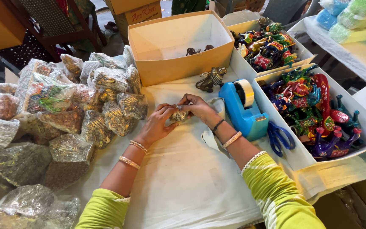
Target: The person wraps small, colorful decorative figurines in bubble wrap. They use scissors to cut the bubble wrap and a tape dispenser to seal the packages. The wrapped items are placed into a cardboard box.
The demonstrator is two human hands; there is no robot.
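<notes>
My left hand and my right hand meet over the white cloth, and together they hold a small gold-toned figurine in clear wrapping. Fingers of both hands pinch the wrap around it. A bare brass-coloured animal figurine stands just beyond my right hand, next to a blue tape dispenser. Both forearms wear bangles and lime-green sleeves.
A heap of plastic-wrapped figurines fills the left side. An open tan cardboard box sits at the back. White boxes of painted figurines line the right, with blue scissors beside them.
</notes>
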